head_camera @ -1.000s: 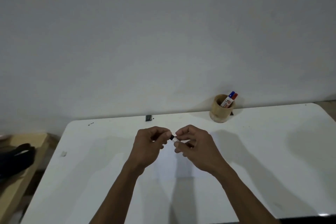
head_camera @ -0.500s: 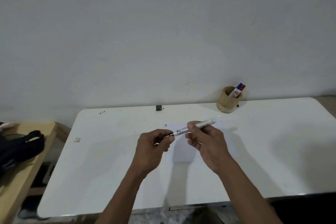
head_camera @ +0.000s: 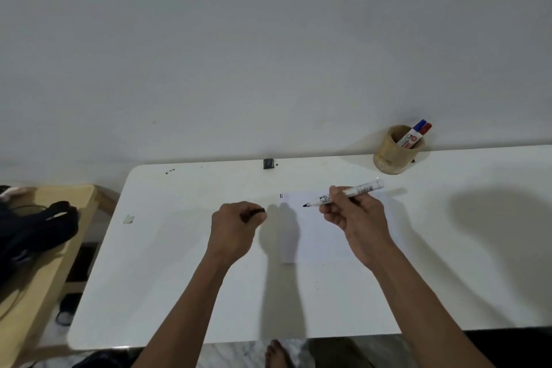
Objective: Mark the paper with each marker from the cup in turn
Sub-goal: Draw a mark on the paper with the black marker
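Hands have drawn apart: your right hand (head_camera: 352, 212) now grips the uncapped white marker (head_camera: 343, 196), its dark tip bared over the paper (head_camera: 322, 236), while your left hand (head_camera: 236, 224) is closed around the black cap (head_camera: 258, 211). Marking can likely begin. Thin, flat and matte, the paper lies mid-desk; the round wooden cup (head_camera: 394, 155) at the desk's (head_camera: 179, 248) far edge holds two smooth plastic markers (head_camera: 415, 136).

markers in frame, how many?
3. One uncapped in the right hand, the black marker over the paper. Two capped, blue marker and red marker, in the cup. More could sit hidden inside it.
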A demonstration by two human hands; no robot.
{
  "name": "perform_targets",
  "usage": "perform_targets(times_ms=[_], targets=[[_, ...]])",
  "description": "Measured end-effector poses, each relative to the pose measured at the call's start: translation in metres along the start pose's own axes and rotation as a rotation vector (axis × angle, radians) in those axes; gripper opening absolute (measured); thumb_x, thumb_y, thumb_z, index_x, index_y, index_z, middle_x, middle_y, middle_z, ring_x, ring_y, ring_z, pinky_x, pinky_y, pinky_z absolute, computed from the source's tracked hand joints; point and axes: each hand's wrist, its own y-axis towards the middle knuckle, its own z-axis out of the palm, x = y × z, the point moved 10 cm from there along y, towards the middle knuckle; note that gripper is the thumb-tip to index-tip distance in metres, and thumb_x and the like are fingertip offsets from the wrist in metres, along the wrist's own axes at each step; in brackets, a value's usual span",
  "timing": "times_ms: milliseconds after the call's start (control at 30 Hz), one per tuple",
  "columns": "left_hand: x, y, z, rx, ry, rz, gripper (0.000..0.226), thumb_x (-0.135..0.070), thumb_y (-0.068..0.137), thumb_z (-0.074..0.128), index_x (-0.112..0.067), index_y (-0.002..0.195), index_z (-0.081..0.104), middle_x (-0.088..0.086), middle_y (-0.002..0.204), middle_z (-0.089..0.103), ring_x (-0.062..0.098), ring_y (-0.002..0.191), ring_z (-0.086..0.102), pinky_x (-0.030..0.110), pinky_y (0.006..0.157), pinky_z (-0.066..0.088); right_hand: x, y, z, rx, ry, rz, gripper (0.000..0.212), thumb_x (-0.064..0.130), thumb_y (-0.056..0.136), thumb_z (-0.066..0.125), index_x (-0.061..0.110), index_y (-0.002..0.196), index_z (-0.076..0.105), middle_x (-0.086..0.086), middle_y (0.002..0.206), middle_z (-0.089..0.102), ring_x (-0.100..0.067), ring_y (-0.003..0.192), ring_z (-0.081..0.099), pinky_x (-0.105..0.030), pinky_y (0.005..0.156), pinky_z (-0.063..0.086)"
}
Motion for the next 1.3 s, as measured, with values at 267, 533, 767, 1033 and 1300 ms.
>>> perform_targets(times_ms=[267, 533, 767, 1033, 1300], targets=[[0.01, 0.073, 0.017, -0.084, 0.266, -0.01, 0.01, -0.012, 0.087, 0.068, -0.007, 0.095, 0.068, 0.006, 0.083, 0.067, 0.029, 0.082, 0.065, 0.035, 0.073, 0.052, -0.022, 0.028, -0.007, -0.024, -0.05, 0.054, 0.011, 0.011, 0.094, 0.069, 0.001, 0.098, 0.07, -0.016, 0.084, 0.074, -0.027, 0.075, 0.07, -0.036, 0.071, 0.059], [0.032, 0.111, 0.039, -0.039, 0.339, -0.034, 0.009, -0.009, 0.088, 0.066, -0.004, 0.095, 0.07, 0.017, 0.094, 0.069, 0.035, 0.082, 0.065, 0.039, 0.073, 0.052, -0.033, 0.045, -0.014, -0.037, -0.102, 0.086, 0.007, 0.013, 0.093, 0.07, 0.006, 0.094, 0.072, -0.01, 0.081, 0.076, -0.025, 0.074, 0.072, -0.035, 0.069, 0.058], [0.038, 0.102, 0.038, -0.058, 0.233, -0.137, 0.044, -0.021, 0.087, 0.07, -0.012, 0.128, 0.058, 0.01, 0.114, 0.063, 0.024, 0.097, 0.061, 0.029, 0.083, 0.043, -0.037, 0.052, -0.017, -0.048, -0.103, 0.085, 0.007, 0.012, 0.091, 0.073, 0.008, 0.095, 0.07, -0.011, 0.083, 0.076, -0.025, 0.073, 0.072, -0.032, 0.065, 0.058], [0.019, 0.02, 0.065, -0.11, 0.465, 0.289, 0.046, -0.042, 0.092, 0.055, -0.021, 0.133, 0.053, 0.004, 0.135, 0.058, 0.026, 0.126, 0.051, 0.044, 0.104, 0.042, -0.028, 0.068, 0.005, -0.001, -0.229, -0.052, 0.022, 0.001, 0.078, 0.084, 0.013, 0.083, 0.066, -0.005, 0.077, 0.073, -0.019, 0.07, 0.074, -0.031, 0.063, 0.061], [0.033, 0.019, 0.09, 0.01, 0.76, 0.382, 0.049, -0.047, 0.098, 0.038, -0.027, 0.141, 0.05, 0.009, 0.15, 0.047, 0.029, 0.143, 0.037, 0.058, 0.115, 0.026, -0.049, 0.097, 0.026, 0.114, -0.475, -0.133, 0.015, 0.001, 0.078, 0.084, 0.005, 0.086, 0.072, -0.011, 0.087, 0.078, -0.027, 0.075, 0.074, -0.045, 0.073, 0.062]])
